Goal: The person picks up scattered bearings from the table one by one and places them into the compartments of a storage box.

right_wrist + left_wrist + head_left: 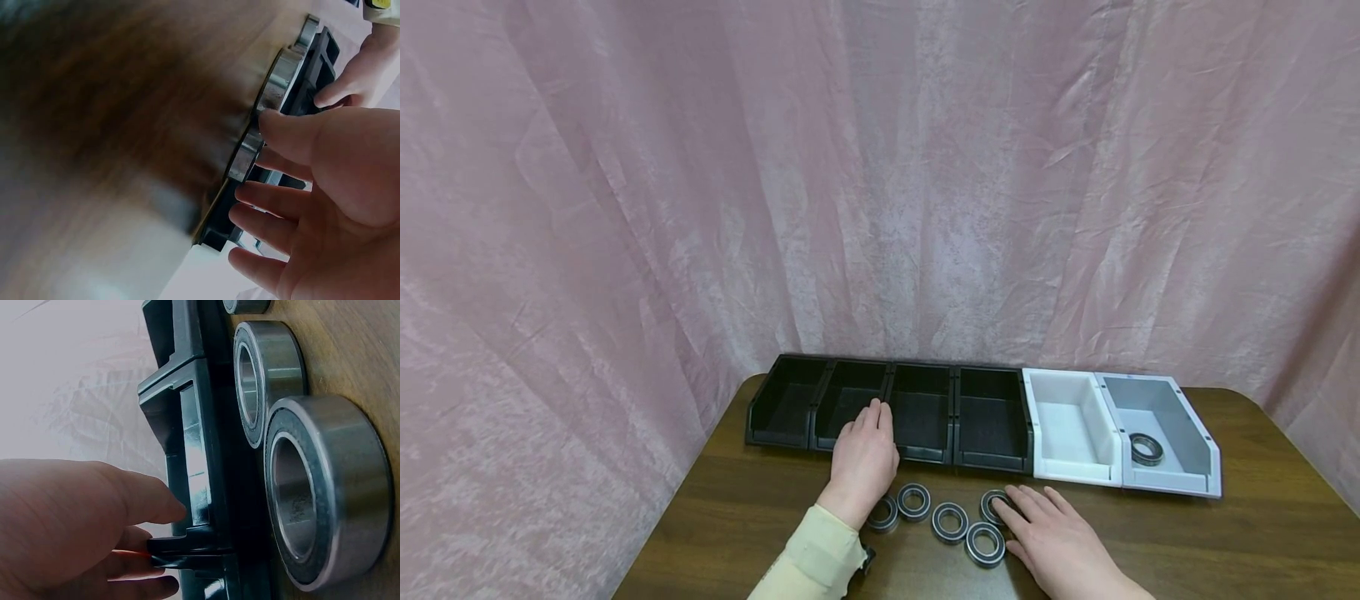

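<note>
Lying on the brown wooden counter (1277, 442), five silver-and-black ring-shaped metal bearings (353, 487); the left hand (865, 454), fingers loosely extended, is at black plastic bins (992, 460), the right hand (1052, 533), fingers spread, by one bearing

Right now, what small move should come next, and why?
Probably curl the right hand round the bearing it partly covers: that hand looks loosely spread, touching or nearly touching the bearing without gripping it, while the left hand is over the black bins.
</note>
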{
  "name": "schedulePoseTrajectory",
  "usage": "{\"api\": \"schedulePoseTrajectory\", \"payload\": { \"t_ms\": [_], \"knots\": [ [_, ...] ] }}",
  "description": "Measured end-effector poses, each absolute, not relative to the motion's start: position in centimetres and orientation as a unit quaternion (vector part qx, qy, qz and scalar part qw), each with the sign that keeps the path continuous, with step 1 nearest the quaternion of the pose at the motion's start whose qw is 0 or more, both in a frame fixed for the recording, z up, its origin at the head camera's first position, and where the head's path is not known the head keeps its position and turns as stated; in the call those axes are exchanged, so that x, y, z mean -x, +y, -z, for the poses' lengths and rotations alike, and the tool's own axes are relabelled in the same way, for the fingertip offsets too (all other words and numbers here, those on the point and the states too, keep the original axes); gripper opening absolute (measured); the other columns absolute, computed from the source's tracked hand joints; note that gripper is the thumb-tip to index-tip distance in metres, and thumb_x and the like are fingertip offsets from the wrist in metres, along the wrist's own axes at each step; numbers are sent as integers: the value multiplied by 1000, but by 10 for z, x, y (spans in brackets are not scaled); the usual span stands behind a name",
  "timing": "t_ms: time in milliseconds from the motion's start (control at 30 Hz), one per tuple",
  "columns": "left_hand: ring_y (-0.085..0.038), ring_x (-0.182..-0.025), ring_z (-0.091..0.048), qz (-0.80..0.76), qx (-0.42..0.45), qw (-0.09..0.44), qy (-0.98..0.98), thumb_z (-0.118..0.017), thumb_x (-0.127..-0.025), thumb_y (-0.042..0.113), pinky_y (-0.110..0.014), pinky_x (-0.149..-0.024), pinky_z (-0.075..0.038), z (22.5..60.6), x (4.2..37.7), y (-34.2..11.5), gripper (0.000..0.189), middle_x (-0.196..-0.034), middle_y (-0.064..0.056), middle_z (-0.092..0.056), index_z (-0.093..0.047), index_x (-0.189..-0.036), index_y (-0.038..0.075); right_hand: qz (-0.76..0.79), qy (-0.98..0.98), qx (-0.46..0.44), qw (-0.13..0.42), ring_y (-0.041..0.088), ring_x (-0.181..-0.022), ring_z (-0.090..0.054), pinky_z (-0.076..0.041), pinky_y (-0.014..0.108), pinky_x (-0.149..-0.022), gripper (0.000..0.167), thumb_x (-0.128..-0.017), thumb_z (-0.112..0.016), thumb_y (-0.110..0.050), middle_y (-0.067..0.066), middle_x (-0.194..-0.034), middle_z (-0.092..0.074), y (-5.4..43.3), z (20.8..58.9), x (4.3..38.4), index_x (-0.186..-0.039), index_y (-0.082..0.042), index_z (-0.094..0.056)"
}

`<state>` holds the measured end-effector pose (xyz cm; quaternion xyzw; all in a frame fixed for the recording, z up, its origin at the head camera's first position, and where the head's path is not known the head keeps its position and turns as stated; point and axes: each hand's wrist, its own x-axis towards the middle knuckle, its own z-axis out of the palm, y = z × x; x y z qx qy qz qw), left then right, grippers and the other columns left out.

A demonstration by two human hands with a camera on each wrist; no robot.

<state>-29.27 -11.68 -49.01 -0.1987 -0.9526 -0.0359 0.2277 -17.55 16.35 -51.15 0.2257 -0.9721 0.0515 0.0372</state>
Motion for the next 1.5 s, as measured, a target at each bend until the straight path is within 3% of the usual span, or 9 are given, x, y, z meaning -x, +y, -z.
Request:
{"api": "schedulePoseTrajectory", "payload": {
  "t_ms": [233,567,833,1033,1233,1333,1500],
  "knots": [
    [-36,-129,-70,36,199,226,-953,-87,-94,21,-51,-103,-61,490,293,-117,62,-148,-25,-66,-66,-145,-7,-43,-963,-252,87,38,-134,-65,-51,64,-111,43,-100,-81,-23,16,-143,-69,162,512,174,-142,-13,-74],
    [-36,-128,-71,41,199,225,-953,-88,-93,20,-50,-102,-62,491,292,-117,62,-148,-25,-66,-66,-145,-7,-46,-963,-256,69,38,-133,-65,-51,64,-111,40,-99,-84,-24,16,-143,-70,164,512,175,-137,-16,-77],
    [-35,-128,-71,39,201,227,-952,-88,-93,20,-49,-102,-62,491,293,-117,63,-148,-25,-66,-66,-145,-6,-58,-967,-241,52,41,-133,-64,-49,67,-112,28,-100,-82,-21,16,-141,-71,168,510,175,-128,-16,-80],
    [-35,-131,-69,33,195,213,-957,-87,-95,21,-49,-104,-60,492,293,-117,64,-151,-24,-64,-64,-148,-5,-63,-968,-235,56,40,-133,-64,-49,68,-112,25,-98,-84,-16,16,-140,-71,176,508,174,-123,-16,-80],
    [-35,-131,-69,31,193,212,-958,-87,-95,22,-49,-104,-60,492,293,-117,63,-151,-23,-64,-65,-148,-5,-52,-965,-235,101,39,-128,-67,-51,66,-110,20,-97,-84,-15,15,-135,-72,182,509,170,-116,-14,-81],
    [-35,-131,-70,30,193,213,-957,-87,-95,22,-49,-104,-61,491,293,-117,63,-151,-23,-65,-65,-147,-5,-54,-966,-227,110,38,-128,-67,-51,63,-111,25,-98,-84,-20,15,-136,-72,180,509,170,-121,-11,-79],
    [-34,-130,-70,33,193,214,-957,-87,-94,21,-49,-104,-61,491,293,-116,64,-151,-24,-64,-64,-147,-5,-66,-975,-198,81,36,-131,-65,-49,60,-114,47,-100,-83,-35,14,-140,-70,175,507,172,-136,-6,-74]
  ]
}}
